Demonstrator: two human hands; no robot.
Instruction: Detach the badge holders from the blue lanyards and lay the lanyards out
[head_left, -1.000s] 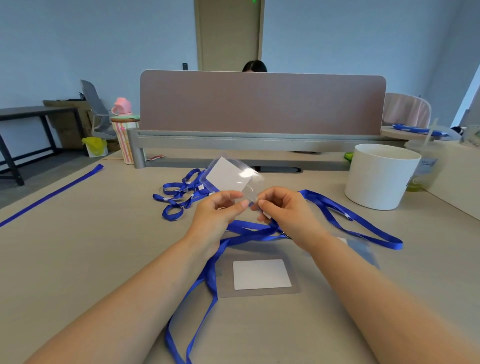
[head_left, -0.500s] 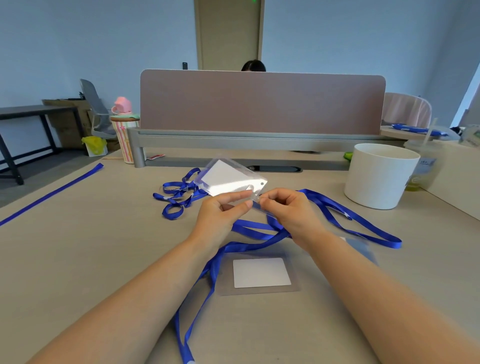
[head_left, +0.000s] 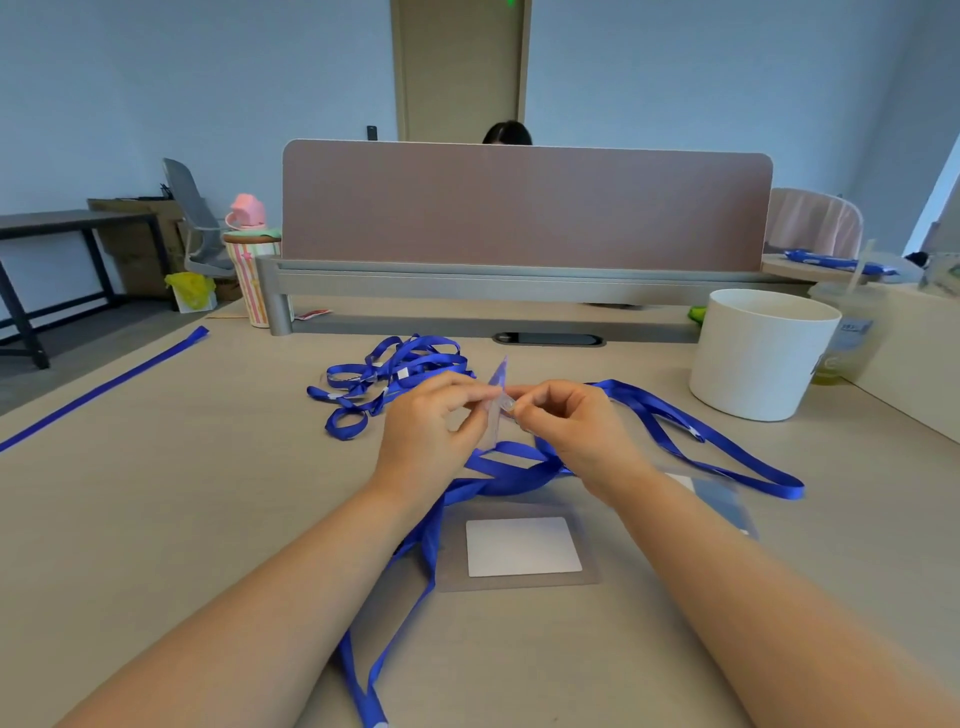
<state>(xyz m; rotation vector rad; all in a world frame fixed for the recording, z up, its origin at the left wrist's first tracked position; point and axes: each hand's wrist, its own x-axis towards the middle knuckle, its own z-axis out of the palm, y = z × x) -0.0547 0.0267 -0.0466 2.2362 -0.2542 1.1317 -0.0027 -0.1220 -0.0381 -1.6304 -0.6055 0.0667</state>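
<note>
A clear badge holder (head_left: 497, 395) stands edge-on above the desk, pinched by my left hand (head_left: 431, 431). My right hand (head_left: 569, 423) pinches the clip where the holder's top meets a blue lanyard (head_left: 514, 475), which runs under both hands toward the desk's near edge. A second lanyard loop (head_left: 727, 441) stretches to the right. Several more lanyards lie in a tangled pile (head_left: 387, 376) behind my left hand. A detached holder with a white card (head_left: 522, 545) lies flat between my forearms. Another clear holder (head_left: 719, 501) lies under my right forearm.
A white round tub (head_left: 761, 353) stands at the right. One blue lanyard (head_left: 104, 387) lies straight along the desk's left edge. A pink-brown divider panel (head_left: 524, 205) closes the back, with a person's head behind it. A plastic drink cup (head_left: 849, 332) stands far right.
The clear holder has turned from facing me, flat and tilted, to edge-on. Both hands stayed at its top and drew slightly closer together.
</note>
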